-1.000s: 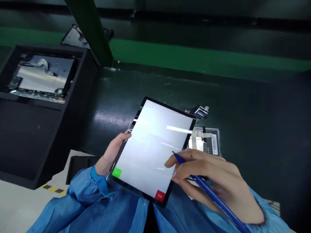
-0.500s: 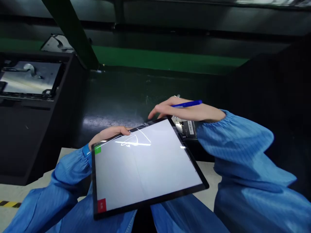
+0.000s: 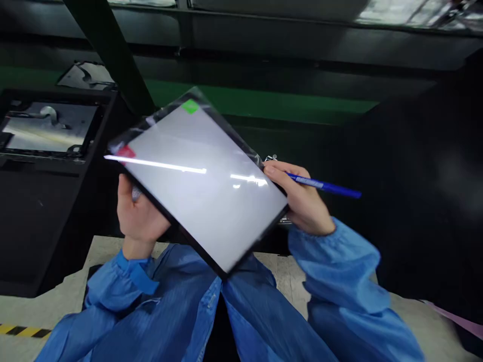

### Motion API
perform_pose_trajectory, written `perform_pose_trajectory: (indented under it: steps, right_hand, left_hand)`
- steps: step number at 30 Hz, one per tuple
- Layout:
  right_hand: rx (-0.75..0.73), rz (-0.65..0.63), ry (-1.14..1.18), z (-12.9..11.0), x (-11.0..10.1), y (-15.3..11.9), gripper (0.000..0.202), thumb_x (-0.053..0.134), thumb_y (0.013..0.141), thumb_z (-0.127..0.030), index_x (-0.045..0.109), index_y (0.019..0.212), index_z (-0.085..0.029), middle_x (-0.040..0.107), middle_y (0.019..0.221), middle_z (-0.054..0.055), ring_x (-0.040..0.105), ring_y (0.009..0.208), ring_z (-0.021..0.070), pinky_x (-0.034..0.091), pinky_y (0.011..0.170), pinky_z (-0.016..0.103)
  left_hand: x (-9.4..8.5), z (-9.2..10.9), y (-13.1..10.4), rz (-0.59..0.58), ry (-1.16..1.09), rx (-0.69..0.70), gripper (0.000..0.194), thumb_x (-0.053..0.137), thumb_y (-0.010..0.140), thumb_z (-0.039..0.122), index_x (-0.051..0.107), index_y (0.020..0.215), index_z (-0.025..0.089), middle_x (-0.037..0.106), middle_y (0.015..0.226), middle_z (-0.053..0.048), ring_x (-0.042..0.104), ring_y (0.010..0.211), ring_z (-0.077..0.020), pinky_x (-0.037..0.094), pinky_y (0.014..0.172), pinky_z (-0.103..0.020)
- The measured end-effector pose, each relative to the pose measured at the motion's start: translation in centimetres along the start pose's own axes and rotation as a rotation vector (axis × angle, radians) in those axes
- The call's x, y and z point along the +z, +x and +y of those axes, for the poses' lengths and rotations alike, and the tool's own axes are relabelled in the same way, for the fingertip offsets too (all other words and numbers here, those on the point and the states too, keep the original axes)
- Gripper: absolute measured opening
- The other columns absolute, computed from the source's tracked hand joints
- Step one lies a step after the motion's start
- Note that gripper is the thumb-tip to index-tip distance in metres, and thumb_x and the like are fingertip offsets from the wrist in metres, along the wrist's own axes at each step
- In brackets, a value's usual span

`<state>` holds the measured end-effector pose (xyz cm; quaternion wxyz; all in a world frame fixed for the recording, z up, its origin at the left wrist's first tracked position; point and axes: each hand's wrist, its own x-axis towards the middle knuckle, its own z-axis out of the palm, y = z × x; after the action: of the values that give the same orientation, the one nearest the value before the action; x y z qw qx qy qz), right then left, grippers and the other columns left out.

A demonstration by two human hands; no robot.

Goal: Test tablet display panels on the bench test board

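In the head view, the screen panel (image 3: pixel 199 186) is hanging tilted in front of the person's body, above the lap and the near edge of the desk (image 3: pixel 332 146). The right hand (image 3: pixel 302 196) is carrying it by its right-hand side: that grip is clasping the edge, with the thumb lying on the front and the other fingers passing out of sight behind. The same hand is also keeping a blue pen (image 3: pixel 332 188), whose shaft is pointing outward to the right, away from the glass. The left hand (image 3: pixel 139 216) is lying under the panel's left edge with its thumb standing up clear of the front; its fingers are disappearing behind, so whether that grip is bearing any weight I cannot tell.

What is changing is the panel's turn. The green square (image 3: pixel 190 106) is now sitting near the top corner and the red square (image 3: pixel 126 153) near the left one; half a second ago they were both along the left side. The left thumb, then pressing on the front, is now off it, so the hold is passing mainly to the right hand, as I judge it. The pen, pointing at the lit surface a second ago, is no longer doing so, which is leaving the whole white area uncovered while bright reflections are crossing it.
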<state>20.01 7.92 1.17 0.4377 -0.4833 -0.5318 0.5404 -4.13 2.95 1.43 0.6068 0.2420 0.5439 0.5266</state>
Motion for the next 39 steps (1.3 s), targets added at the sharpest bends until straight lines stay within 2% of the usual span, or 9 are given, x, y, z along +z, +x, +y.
perform_pose_trajectory:
  steps: [2,4,8,12,16,21,25,30,39]
  right_hand:
    - [-0.022,0.164,0.029,1.5,1.9,-0.8,0.025,0.067,0.084,-0.044,0.074,0.085,-0.02,0.067,0.073,0.0,0.059,0.063,0.0137,0.044,0.052,0.023]
    - [-0.018,0.235,0.026,2.8,3.6,-1.6,0.028,0.061,0.089,-0.046,0.074,0.093,-0.021,0.069,0.08,0.001,0.062,0.07,0.0155,0.047,0.057,0.024]
    - [-0.069,0.167,-0.069,3.1,4.3,-2.9,0.026,0.056,0.095,-0.042,0.073,0.102,-0.024,0.072,0.091,0.001,0.067,0.084,0.0176,0.055,0.069,0.026]
    - [-0.18,0.083,-0.194,2.0,2.2,-4.4,0.023,0.057,0.096,-0.036,0.073,0.109,-0.024,0.074,0.089,0.002,0.07,0.077,0.0161,0.057,0.065,0.026]
    - [-0.434,-0.006,-0.239,1.4,-0.4,-5.8,0.037,0.071,0.088,-0.032,0.066,0.124,-0.026,0.073,0.093,0.002,0.071,0.078,0.0167,0.06,0.065,0.028]
    - [-0.711,-0.213,-0.473,1.2,-1.9,-6.5,0.05,0.087,0.072,-0.03,0.068,0.118,-0.026,0.072,0.083,0.001,0.069,0.068,0.0181,0.062,0.058,0.031]
    - [-0.778,-0.23,-0.499,1.1,-1.8,-6.6,0.036,0.086,0.073,-0.02,0.07,0.105,-0.019,0.073,0.084,0.004,0.07,0.067,0.0167,0.064,0.058,0.028]
    - [-0.802,-0.252,-0.486,0.9,-1.4,-6.8,0.021,0.082,0.078,-0.019,0.07,0.095,-0.015,0.072,0.078,0.003,0.069,0.064,0.0133,0.064,0.057,0.022]
    - [-0.812,-0.241,-0.442,0.8,-1.1,-6.9,0.005,0.075,0.085,-0.018,0.07,0.086,-0.018,0.071,0.069,-0.001,0.069,0.057,0.0118,0.063,0.051,0.02]
  left_hand:
    - [0.6,-0.9,0.3,-0.008,-0.237,0.126,0.088,0.006,0.093,0.072,0.071,0.109,0.015,0.073,0.107,-0.011,0.059,0.123,-0.0267,0.052,0.099,-0.037]
    - [1.0,-1.5,0.6,-0.016,-0.43,0.136,0.069,0.023,0.098,0.064,0.07,0.11,0.016,0.071,0.115,-0.01,0.057,0.127,-0.0286,0.047,0.107,-0.041]
    - [1.1,-1.5,1.0,0.096,-0.479,-0.028,0.035,0.049,0.1,0.041,0.068,0.116,0.016,0.071,0.118,-0.006,0.058,0.126,-0.0268,0.045,0.111,-0.038]
    - [0.2,-0.8,1.0,0.144,-0.428,-0.085,0.04,0.058,0.096,0.037,0.061,0.129,0.014,0.07,0.12,-0.005,0.06,0.124,-0.0277,0.046,0.11,-0.039]
    - [-0.2,-0.6,1.0,0.089,-0.488,-0.183,0.041,0.056,0.097,0.037,0.061,0.13,0.013,0.069,0.123,-0.007,0.059,0.124,-0.028,0.046,0.111,-0.04]
    - [-0.5,-1.1,1.1,0.149,-0.46,-0.097,0.044,0.058,0.095,0.034,0.058,0.133,0.011,0.071,0.12,-0.005,0.057,0.126,-0.0291,0.046,0.11,-0.041]
    - [-0.9,-1.3,0.8,0.133,-0.42,-0.06,0.048,0.06,0.094,0.036,0.056,0.135,0.012,0.07,0.122,-0.004,0.054,0.129,-0.0321,0.047,0.109,-0.043]
    - [-0.9,-1.3,0.2,-0.026,-0.409,-0.082,0.047,0.054,0.098,0.043,0.056,0.136,0.015,0.066,0.129,-0.004,0.053,0.131,-0.0305,0.046,0.11,-0.043]
    - [-0.7,-1.1,0.0,-0.125,-0.4,-0.043,0.043,0.043,0.102,0.044,0.061,0.134,0.021,0.065,0.13,-0.002,0.051,0.133,-0.03,0.047,0.11,-0.044]
